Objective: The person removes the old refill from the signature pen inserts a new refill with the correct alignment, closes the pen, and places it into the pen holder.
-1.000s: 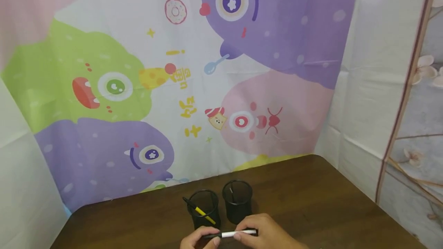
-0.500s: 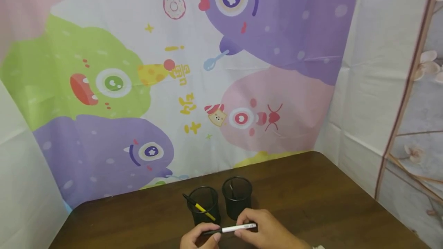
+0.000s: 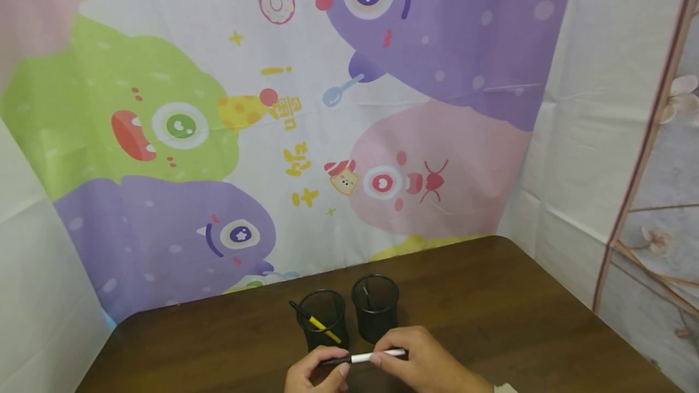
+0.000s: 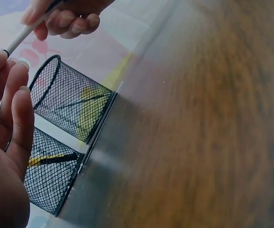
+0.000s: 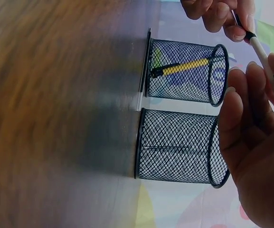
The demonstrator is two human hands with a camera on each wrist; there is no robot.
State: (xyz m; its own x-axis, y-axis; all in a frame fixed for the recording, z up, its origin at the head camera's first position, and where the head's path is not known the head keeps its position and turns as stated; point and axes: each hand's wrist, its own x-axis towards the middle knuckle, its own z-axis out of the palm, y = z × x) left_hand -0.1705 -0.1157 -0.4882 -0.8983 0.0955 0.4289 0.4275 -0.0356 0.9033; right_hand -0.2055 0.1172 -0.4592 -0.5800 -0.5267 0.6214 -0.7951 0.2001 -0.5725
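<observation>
In the head view, a white pen (image 3: 363,358) with black ends is held level between both hands, in front of two black mesh pen cups. My left hand (image 3: 318,372) pinches its black left part between thumb and fingers. At the other end, thumb and forefinger of my right hand (image 3: 423,358) grip the white barrel near the black tip. The left cup (image 3: 310,336) contains a yellow-and-black pen (image 3: 317,322) that leans against the rim. Inside the right cup (image 3: 377,324) stands one thin dark pen, seen faintly through the mesh.
Both cups stand upright side by side on the dark wooden table (image 3: 464,296). By their bases lies a thin pen-like stick with a clear end (image 5: 139,100), shown in the wrist views. A cartoon-printed cloth (image 3: 306,241) hangs behind the table.
Both hands keep their hold on the pen. Print on its white barrel showed half a second ago and is out of sight now. The head view has tilted slightly downward.
</observation>
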